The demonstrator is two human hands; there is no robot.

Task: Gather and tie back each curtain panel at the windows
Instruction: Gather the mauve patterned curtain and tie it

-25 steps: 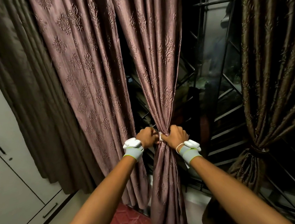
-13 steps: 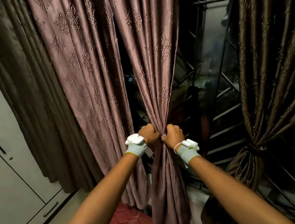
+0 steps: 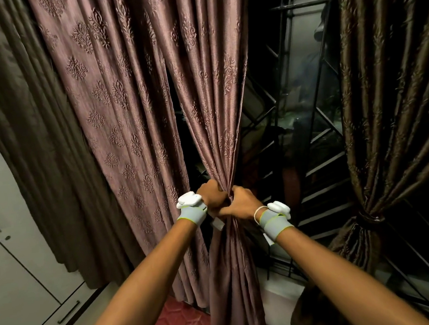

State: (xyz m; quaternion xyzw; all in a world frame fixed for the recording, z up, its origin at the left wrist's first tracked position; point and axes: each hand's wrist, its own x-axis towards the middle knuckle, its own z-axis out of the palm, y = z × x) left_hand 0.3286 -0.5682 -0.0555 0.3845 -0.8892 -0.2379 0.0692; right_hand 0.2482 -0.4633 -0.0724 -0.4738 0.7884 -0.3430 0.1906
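Note:
A mauve damask curtain panel (image 3: 210, 90) hangs in the middle, bunched into a narrow waist. My left hand (image 3: 212, 197) and my right hand (image 3: 242, 202) both grip that waist, knuckles nearly touching. A pale strip of tie (image 3: 218, 223) pokes out below my left hand; most of it is hidden by the fingers. A second mauve panel (image 3: 117, 113) hangs loose to the left. At the right, a dark brown panel (image 3: 393, 97) is gathered with a tie-back (image 3: 366, 218) around it.
A plain dark brown curtain (image 3: 35, 150) hangs at the far left beside white cupboard doors (image 3: 15, 280). Behind the curtains is a dark window with a metal grille (image 3: 305, 119). Red patterned floor (image 3: 179, 321) shows below.
My hands have drawn closer together on the bunched panel, and the right hand has dropped slightly below the left. The pale tie, earlier between the hands, now shows below my left hand.

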